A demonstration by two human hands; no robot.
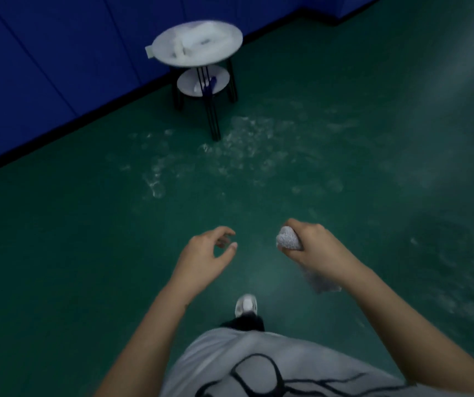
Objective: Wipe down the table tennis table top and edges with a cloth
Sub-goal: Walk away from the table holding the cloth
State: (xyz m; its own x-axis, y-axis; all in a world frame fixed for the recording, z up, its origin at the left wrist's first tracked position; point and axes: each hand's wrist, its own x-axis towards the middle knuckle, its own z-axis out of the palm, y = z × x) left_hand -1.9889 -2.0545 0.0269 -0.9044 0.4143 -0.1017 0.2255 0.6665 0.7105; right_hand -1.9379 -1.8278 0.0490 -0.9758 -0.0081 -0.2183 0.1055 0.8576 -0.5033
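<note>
My right hand (313, 245) grips a bunched pale grey cloth (288, 239); a tail of the cloth hangs below the wrist. My left hand (207, 250) is held out beside it, fingers loosely curled and holding nothing. Both hands hover above a green floor. No table tennis table appears in the view.
A small round white side table (224, 47) on black legs stands ahead by a blue wall (43, 67), with white items on its top and a lower shelf (221, 84). Scuffed green floor (344, 138) spreads all around. My white shoe (246, 305) steps forward below the hands.
</note>
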